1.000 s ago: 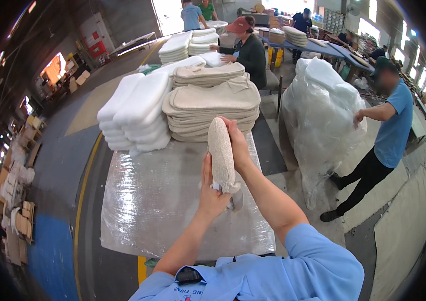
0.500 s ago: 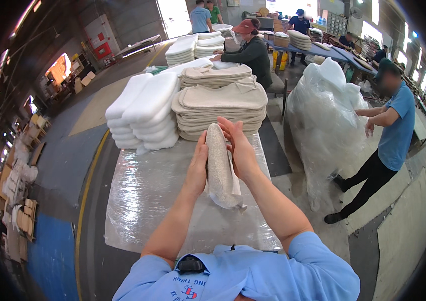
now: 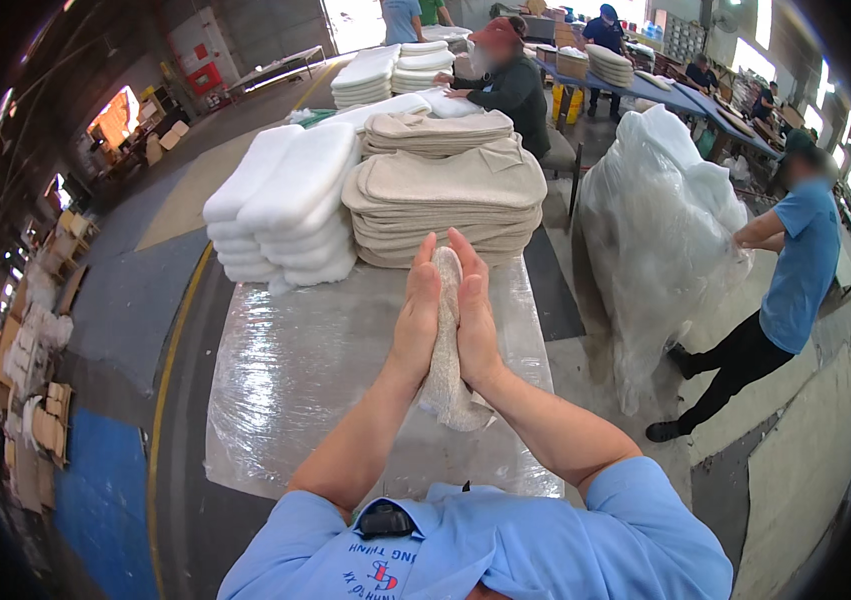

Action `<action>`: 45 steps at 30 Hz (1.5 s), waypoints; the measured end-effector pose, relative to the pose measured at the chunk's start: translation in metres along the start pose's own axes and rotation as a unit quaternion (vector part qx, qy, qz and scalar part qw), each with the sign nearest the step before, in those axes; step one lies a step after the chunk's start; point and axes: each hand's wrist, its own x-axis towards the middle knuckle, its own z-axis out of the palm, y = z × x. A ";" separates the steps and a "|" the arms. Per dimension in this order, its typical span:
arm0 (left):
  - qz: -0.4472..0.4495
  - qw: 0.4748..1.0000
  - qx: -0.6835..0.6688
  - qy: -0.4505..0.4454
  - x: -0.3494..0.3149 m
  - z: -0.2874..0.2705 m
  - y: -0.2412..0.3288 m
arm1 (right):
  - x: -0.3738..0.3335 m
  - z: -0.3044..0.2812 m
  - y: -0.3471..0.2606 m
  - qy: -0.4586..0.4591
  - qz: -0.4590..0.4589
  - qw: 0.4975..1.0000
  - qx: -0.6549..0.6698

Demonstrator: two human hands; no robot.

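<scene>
Between my two palms a beige fabric-covered cushion [image 3: 444, 385] stands on its narrow edge, long side pointing away from me. Its near end looks loose and crumpled. My left hand [image 3: 418, 322] presses flat against its left face, and my right hand [image 3: 475, 322] presses its right face, fingers straight and pointing forward. Just beyond my fingertips lies a stack of beige fabric covers [image 3: 445, 220]. To its left rises a pile of thick white padding pieces [image 3: 285, 205]. Beneath my hands is a table covered in clear plastic film [image 3: 280, 390].
A large clear plastic bag of white padding [image 3: 650, 250] stands right of the table, with a person in blue [image 3: 795, 250] holding it. Beyond the stacks, a person in a red cap [image 3: 505, 85] touches white pads. A yellow floor line [image 3: 173, 375] runs along the left.
My palms have come closer together, squeezing the cushion narrower. My right hand has shifted from its upper side to flat against its face. The person by the bag has leaned back slightly.
</scene>
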 end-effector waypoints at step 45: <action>0.054 0.990 0.079 -0.101 -0.048 0.007 0.018 | -0.037 -0.007 -0.036 -0.079 0.021 0.997 -0.015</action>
